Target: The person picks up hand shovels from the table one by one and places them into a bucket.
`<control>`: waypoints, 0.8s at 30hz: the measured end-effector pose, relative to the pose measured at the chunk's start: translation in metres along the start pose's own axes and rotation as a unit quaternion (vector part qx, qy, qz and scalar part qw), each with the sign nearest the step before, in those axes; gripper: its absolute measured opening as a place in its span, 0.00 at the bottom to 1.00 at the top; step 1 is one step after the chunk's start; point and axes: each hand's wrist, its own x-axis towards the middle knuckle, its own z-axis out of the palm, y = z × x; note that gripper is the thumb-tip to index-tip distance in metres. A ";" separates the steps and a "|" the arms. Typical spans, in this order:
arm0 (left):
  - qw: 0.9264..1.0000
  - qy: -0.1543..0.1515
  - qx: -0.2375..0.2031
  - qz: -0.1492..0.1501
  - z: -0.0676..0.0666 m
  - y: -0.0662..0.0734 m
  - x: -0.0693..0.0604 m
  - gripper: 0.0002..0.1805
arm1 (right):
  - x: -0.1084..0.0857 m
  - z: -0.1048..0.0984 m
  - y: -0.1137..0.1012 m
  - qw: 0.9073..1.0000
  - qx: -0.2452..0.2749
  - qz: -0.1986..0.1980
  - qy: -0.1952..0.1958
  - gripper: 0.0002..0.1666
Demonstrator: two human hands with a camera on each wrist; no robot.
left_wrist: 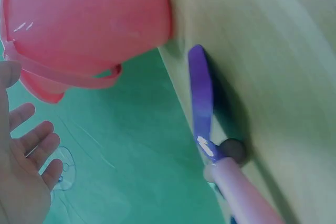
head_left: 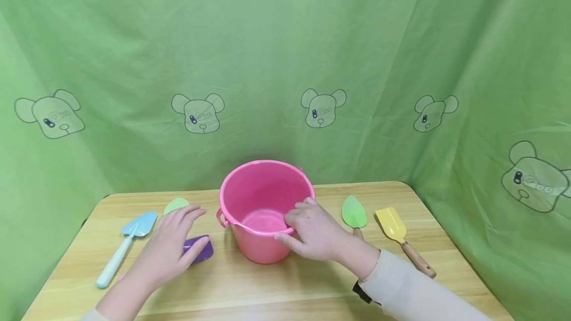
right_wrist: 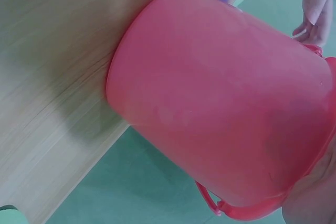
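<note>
A pink bucket (head_left: pixel 260 249) with side handle lugs stands upright on the wooden table; its visible inside holds nothing. My right hand (head_left: pixel 318 232) grips the bucket's near right rim, fingers curled inside and thumb outside. To the left of the bucket, my left hand (head_left: pixel 165 249) hovers with loosely extended fingers, holding nothing. Beneath it lies a purple toy shovel (head_left: pixel 205 251), partly covered by the hand in the head view. The left wrist view shows that purple blade, its pink handle (left_wrist: pixel 244 190) and the bucket's hanging handle (left_wrist: pixel 79 80).
On the left lie a blue trowel (head_left: pixel 140 224) and a green blade (head_left: pixel 176 204) partly behind my left hand. A green trowel (head_left: pixel 354 212) and a yellow shovel (head_left: pixel 391 224) with wooden handles lie at right. Green curtains (head_left: pixel 267 38) surround the table.
</note>
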 end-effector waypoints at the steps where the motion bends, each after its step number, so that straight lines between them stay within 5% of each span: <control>1: 1.000 0.000 0.000 -0.003 0.000 -0.002 -0.002 0.30 | 0.000 0.000 0.000 1.000 0.000 0.000 0.000 0.26; 11: 0.999 -0.008 0.015 -0.039 -0.001 -0.019 -0.024 0.31 | -0.002 -0.001 -0.001 1.000 0.003 0.003 -0.004 0.26; 24: 0.993 -0.060 0.039 -0.093 -0.007 -0.043 -0.055 0.31 | -0.001 0.000 0.001 1.000 0.003 -0.002 0.004 0.26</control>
